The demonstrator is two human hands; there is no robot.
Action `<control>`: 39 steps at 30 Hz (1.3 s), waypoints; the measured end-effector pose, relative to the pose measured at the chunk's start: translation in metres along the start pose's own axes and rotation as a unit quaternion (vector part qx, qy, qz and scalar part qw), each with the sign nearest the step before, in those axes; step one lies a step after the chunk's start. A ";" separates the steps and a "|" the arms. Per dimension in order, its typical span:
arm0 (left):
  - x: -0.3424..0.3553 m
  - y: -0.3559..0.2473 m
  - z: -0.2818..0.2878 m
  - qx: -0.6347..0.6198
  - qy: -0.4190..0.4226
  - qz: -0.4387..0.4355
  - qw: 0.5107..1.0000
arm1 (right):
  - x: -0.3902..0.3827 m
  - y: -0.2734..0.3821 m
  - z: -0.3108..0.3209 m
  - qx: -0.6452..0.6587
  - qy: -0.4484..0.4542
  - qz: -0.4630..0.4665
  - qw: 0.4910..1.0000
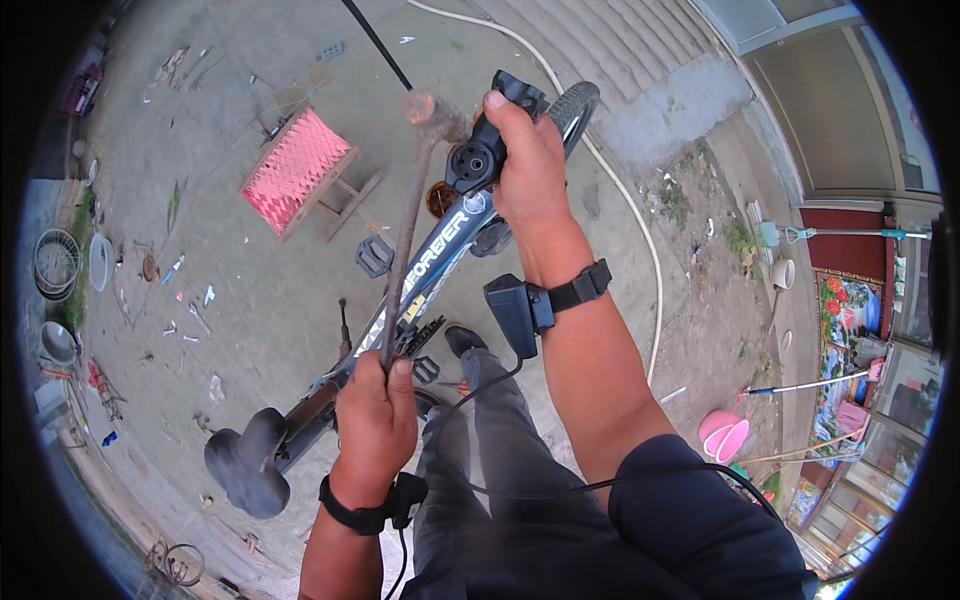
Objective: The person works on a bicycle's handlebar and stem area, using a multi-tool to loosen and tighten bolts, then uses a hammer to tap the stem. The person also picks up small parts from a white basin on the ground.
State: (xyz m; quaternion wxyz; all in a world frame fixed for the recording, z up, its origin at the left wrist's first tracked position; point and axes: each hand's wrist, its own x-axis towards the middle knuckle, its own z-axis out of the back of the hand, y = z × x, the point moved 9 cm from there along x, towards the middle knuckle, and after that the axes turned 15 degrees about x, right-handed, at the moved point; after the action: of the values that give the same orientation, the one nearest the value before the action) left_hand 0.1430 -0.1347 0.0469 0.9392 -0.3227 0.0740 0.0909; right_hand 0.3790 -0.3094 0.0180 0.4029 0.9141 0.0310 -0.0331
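Observation:
A hammer (405, 235) with a rusty head and thin handle is gripped low on the handle by my left hand (375, 415). Its head is right beside the black handlebar stem (473, 165) of a blue bicycle (440, 245); I cannot tell whether they touch. My right hand (530, 165) is wrapped around the stem, thumb on top. The bicycle stands in front of me, its front tyre (578, 105) beyond my right hand and its black saddle (248, 465) at the lower left. No full handlebar shows at the stem.
A stool with a pink woven seat (300, 170) stands left of the bicycle. Small tools and litter (200, 315) lie scattered on the concrete. A pale hose (640, 230) curves along the right, near a pink bucket (722, 437). Black cables (570, 490) hang from my wrist straps.

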 end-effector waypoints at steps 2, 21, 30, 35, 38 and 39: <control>-0.001 -0.005 0.004 -0.036 -0.026 -0.010 0.999 | -0.002 -0.003 0.001 0.000 -0.003 -0.008 1.000; -0.009 -0.006 -0.006 -0.042 0.003 -0.008 0.999 | 0.001 -0.003 0.002 0.007 0.002 -0.003 1.000; -0.023 0.030 -0.006 -0.086 -0.024 0.034 0.995 | 0.004 -0.009 -0.003 -0.047 0.022 -0.039 0.998; -0.042 0.062 -0.011 -0.114 0.001 0.119 0.986 | 0.007 -0.011 -0.004 -0.038 0.065 -0.084 0.994; -0.053 0.078 0.002 -0.126 -0.017 0.157 0.979 | 0.010 -0.006 -0.003 -0.080 0.103 -0.111 0.985; -0.059 0.080 0.013 -0.117 -0.037 0.158 0.980 | 0.008 -0.005 -0.005 -0.104 0.145 -0.145 0.973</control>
State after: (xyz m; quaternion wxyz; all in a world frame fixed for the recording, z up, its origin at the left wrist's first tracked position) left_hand 0.0693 -0.0719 0.0209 0.8709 -0.4109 0.0780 0.2580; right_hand 0.3867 -0.3017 0.0168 0.4782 0.8480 0.2241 0.0449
